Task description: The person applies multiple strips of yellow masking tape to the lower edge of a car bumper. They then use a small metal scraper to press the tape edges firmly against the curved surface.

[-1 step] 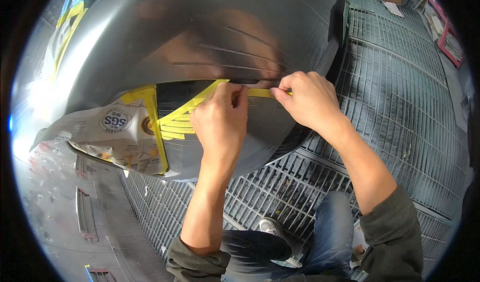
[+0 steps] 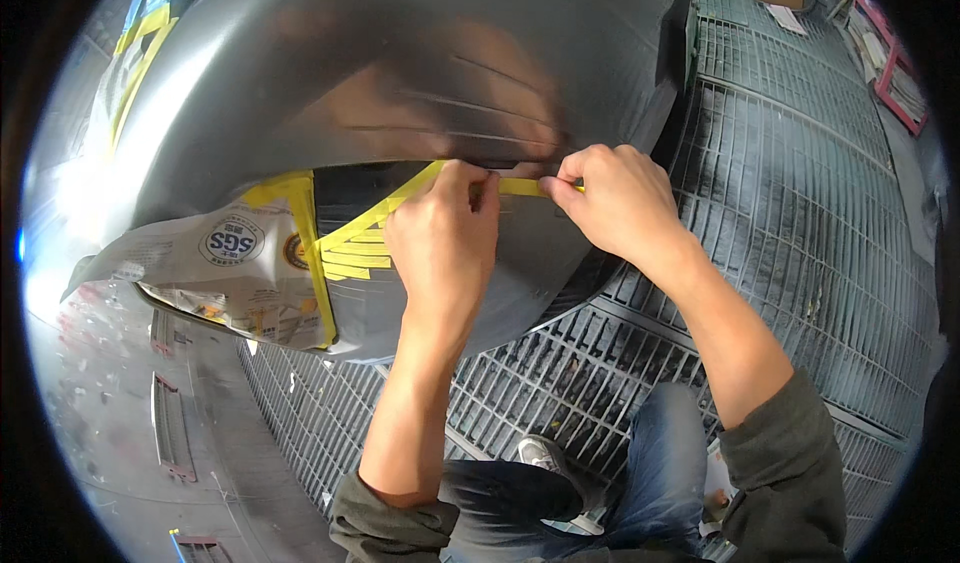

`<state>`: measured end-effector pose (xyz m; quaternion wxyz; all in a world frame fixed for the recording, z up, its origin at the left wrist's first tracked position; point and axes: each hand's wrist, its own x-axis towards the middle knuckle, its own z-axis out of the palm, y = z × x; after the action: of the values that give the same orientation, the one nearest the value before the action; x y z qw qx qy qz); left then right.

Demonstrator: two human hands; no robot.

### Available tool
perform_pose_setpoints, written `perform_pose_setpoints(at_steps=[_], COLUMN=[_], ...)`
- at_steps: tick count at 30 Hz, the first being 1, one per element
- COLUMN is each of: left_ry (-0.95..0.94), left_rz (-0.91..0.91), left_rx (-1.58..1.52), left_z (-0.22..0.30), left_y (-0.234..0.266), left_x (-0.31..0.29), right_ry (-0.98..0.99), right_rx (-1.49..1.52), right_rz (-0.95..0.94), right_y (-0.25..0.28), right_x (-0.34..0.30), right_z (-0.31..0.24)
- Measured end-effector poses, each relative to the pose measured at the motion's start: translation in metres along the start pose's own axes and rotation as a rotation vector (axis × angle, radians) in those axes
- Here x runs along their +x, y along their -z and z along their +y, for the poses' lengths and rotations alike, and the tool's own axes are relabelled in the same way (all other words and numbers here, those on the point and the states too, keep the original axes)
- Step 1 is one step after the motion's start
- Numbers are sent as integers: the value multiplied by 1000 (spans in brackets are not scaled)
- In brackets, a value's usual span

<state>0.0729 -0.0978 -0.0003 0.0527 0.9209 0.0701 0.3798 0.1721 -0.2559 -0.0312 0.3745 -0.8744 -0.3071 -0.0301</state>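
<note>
Yellow masking tape (image 2: 520, 186) lies along the edge of the grey car panel (image 2: 400, 53), pinched at either end by left hand (image 2: 445, 233) and right hand (image 2: 615, 198) fingers; uneven tension could, in my judgement, wrinkle or lift it.

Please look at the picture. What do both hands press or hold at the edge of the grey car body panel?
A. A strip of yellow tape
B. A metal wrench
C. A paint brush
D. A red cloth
A: the left hand and the right hand both pinch a thin strip of yellow tape that runs along the edge of the grey car body panel, beside masking paper already taped on.
</note>
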Motion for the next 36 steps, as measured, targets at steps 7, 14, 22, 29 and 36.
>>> perform_pose_setpoints(at_steps=[7, 14, 22, 29, 36], left_ry=[-174, -250, -274, -293, 141], left_rz=[-97, -61, -69, -24, -235], left_rx=[52, 72, 99, 59, -247], left_z=[-8, -6, -9, -17, -20], left_y=[2, -2, -7, 2, 37], left_x=[15, 12, 8, 3, -45], right_ry=[-7, -10, -120, -373, -262], right_rx=[-2, 7, 222, 531, 703], right_rz=[3, -9, -213, -489, -357], right_y=[2, 3, 10, -36, 0], right_x=[0, -1, 5, -96, -86], right_z=[-1, 0, 7, 69, 49])
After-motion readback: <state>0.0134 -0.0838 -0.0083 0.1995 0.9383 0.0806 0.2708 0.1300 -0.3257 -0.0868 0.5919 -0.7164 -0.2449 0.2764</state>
